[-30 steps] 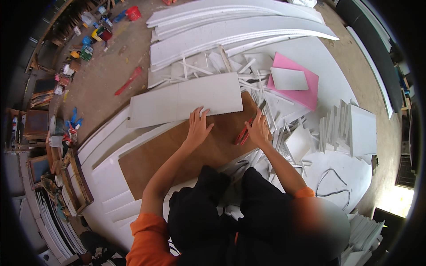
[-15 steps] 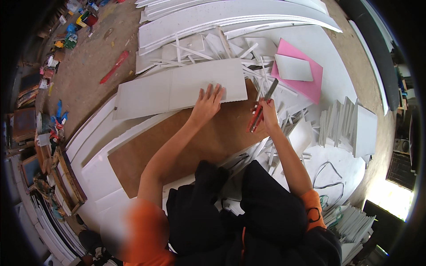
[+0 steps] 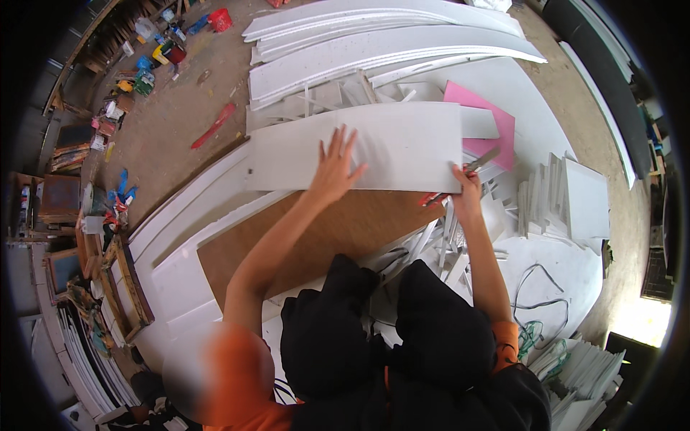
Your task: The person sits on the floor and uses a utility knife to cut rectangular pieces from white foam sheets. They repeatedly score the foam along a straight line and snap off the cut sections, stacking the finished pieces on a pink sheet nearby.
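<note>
A long white board [image 3: 413, 140] lies ahead of me, partly over a brown board [image 3: 316, 233]. My left hand [image 3: 334, 169] is spread on its upper face, fingers apart and pointing away. At the near right corner of the white board, my right hand [image 3: 468, 188] is closed around a red-handled utility knife [image 3: 483, 159]. Its grey blade sticks out to the upper right; part of the handle is hidden under the board and behind the fingers. The right thumb touches the board's right edge.
White offcut strips [image 3: 451, 233] lie under and right of the boards. A pink sheet [image 3: 503, 147] rests beyond the right end. Upright white pieces [image 3: 543, 197] stand at right. Long white panels [image 3: 388, 61] are stacked at the far side. A red strip [image 3: 214, 126] lies on the floor.
The white board has shifted right and turned straighter across. My right hand, with the knife still in it, has come to the board's right corner. The left hand's fingers have spread wider.
</note>
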Demonstrator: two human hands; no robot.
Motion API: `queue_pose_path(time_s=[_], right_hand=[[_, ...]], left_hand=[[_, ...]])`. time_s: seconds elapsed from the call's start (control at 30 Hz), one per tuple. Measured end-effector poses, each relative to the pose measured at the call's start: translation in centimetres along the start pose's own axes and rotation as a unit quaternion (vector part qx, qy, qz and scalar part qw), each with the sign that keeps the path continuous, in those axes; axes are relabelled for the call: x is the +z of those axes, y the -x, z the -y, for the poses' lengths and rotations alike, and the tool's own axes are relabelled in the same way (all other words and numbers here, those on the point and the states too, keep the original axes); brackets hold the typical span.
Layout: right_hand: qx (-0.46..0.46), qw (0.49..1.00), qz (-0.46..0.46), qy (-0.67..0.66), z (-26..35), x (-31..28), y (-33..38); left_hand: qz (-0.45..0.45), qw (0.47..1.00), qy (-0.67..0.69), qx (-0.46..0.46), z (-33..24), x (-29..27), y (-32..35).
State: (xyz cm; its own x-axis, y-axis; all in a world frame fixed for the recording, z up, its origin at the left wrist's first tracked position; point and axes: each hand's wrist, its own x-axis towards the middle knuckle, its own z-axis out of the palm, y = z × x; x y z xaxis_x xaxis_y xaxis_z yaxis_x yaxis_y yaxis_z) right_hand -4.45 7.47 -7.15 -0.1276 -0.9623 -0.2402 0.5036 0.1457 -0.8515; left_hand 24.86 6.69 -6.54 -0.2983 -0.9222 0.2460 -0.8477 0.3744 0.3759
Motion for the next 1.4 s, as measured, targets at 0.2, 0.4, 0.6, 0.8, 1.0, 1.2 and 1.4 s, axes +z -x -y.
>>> queue_pose_path(time_s=[0.2, 0.4, 0.6, 0.8, 1.0, 1.2, 1.4], right_hand=[[-0.052, 0.998, 0.027, -0.028, 8.8, -2.9, 3.8], [-0.065, 0.994, 0.005, -0.082, 11.1, -6.7, 5.4], [-0.062, 0.991, -0.006, -0.122, 11.1, -7.9, 6.8], [-0.088, 0.992, 0.014, -0.088, 9.6, -9.7, 4.8], [-0.11, 0.988, 0.004, -0.109, 9.7, -7.2, 0.0], [-0.124, 0.989, -0.07, -0.047, 10.8, -9.2, -1.0], [-0.073, 0.992, -0.094, -0.041, 9.4, -9.7, 0.9]], left_hand=[[-0.05, 0.997, -0.049, 0.041, 0.5, -6.5, -5.6], [-0.028, 0.991, -0.052, 0.124, -4.1, -8.2, -10.0], [0.065, 0.99, -0.033, 0.121, -6.1, -7.4, -11.9], [0.054, 0.993, 0.027, 0.105, -5.1, -6.9, -10.8], [-0.017, 0.997, -0.022, 0.071, -1.9, -10.2, -8.8], [-0.036, 0.994, -0.085, 0.051, -0.5, -12.4, -5.9], [-0.038, 0.978, -0.175, 0.106, -1.2, -6.0, -2.2]])
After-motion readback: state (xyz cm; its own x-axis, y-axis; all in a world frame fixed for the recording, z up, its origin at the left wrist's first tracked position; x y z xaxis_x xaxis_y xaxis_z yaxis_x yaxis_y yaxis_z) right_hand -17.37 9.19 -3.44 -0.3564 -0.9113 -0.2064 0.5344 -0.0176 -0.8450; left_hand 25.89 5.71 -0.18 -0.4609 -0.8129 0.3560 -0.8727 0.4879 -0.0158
